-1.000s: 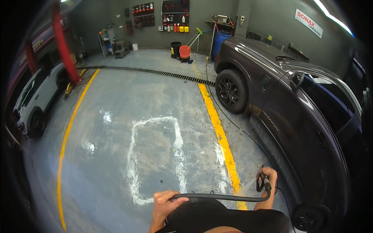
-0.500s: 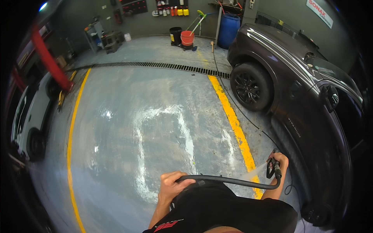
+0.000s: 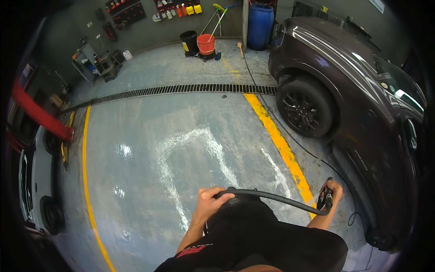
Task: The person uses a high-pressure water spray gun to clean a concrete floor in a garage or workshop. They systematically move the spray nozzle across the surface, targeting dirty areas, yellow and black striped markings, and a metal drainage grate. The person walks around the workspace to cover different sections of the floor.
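Low over the wet concrete floor point(image 3: 149, 181), just in front of the person's dark-clothed body, the left hand point(image 3: 209, 201) is curled shut around one end of a black hose point(image 3: 272, 198), and the right hand point(image 3: 331, 192) is clenched around a dark trigger gun point(image 3: 325, 199) at the hose's other end, close beside the flank of the dark car point(image 3: 362, 118). The hose arcs between the two hands, clear of the floor. To handle it well, I judge the left hand should keep feeding slack so the hose neither kinks nor drags against the paintwork, while the right keeps the gun steady and angled away from the body. A thin black cable point(image 3: 299, 145) trails along the floor by the yellow line point(image 3: 281, 145) toward the far wall. Counted: two hands, one hose, one gun, one dark car with one front wheel point(image 3: 304, 112) fully showing, one white car point(image 3: 34, 181) at the left edge, one red bucket point(image 3: 205, 44), one black bucket point(image 3: 188, 41), one blue barrel point(image 3: 260, 20), one floor drain grate point(image 3: 181, 89).
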Motion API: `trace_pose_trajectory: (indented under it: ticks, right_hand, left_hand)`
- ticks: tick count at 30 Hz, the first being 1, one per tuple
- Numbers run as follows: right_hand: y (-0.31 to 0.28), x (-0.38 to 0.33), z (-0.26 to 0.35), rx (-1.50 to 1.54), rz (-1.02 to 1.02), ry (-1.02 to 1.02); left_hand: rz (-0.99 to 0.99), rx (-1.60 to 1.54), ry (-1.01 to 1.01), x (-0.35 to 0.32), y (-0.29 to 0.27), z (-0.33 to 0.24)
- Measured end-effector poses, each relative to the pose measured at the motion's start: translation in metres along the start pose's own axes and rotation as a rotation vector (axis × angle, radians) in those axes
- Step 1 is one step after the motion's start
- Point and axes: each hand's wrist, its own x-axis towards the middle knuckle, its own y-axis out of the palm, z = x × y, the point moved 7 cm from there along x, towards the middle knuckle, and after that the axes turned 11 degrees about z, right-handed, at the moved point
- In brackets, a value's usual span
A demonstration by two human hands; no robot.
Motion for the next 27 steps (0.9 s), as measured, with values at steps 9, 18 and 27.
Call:
trace_pose_trajectory:
  ticks: [9, 18, 27]
  right_hand:
    - [0.076, -0.024, 0.255, -0.018, -0.081, -0.109]
    - [0.127, 0.012, 0.368, 0.126, -0.039, 0.097]
    - [0.167, -0.011, 0.485, 0.568, -0.320, -0.223]
  left_hand:
    - [-0.080, -0.061, 0.062, 0.193, -0.122, 0.081]
    - [0.160, -0.076, 0.086, 0.437, -0.212, 0.155]
    - [0.490, -0.166, 0.092, 0.673, -0.219, 0.230]
